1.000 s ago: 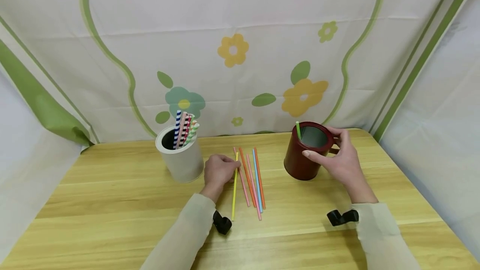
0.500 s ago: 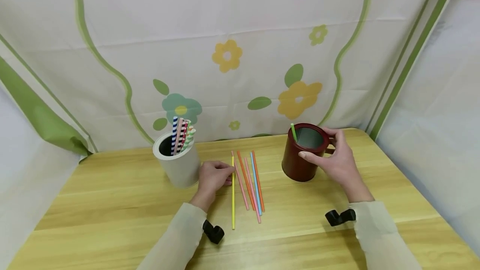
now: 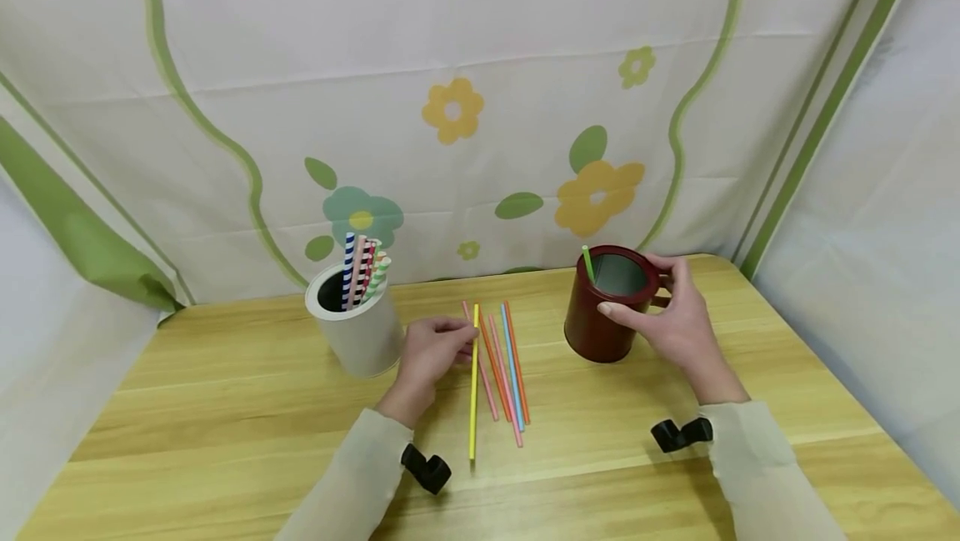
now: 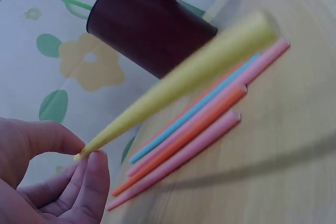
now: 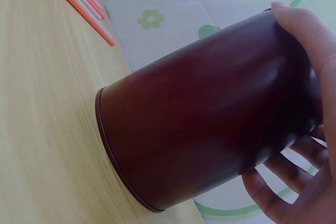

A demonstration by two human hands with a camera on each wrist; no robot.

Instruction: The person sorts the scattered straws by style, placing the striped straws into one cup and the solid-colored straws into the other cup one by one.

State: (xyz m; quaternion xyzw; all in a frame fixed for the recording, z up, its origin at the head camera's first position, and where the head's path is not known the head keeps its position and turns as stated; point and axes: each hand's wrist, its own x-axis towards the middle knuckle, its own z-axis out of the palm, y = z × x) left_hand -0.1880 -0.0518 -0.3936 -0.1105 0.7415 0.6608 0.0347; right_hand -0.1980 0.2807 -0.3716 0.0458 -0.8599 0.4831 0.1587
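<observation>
Between thumb and forefinger, my left hand pinches a yellow straw near its far end. The left wrist view shows that straw raised off the wood, its near end toward the camera. Beside it lie several loose straws in pink, orange and blue. My right hand grips a dark red mug on its handle side, thumb at the rim and fingers around by the handle. The mug stands upright on the table, and a green straw leans inside it. Its inner bottom is hidden.
A white can holding several striped straws stands just left of my left hand. Behind the wooden table hangs a flowered cloth, close to the table's back edge.
My left hand has taken hold of the yellow straw, lifted it and shifted it slightly right in the last half second. The right hand and mug stay in place; the head view tilted slightly earlier.
</observation>
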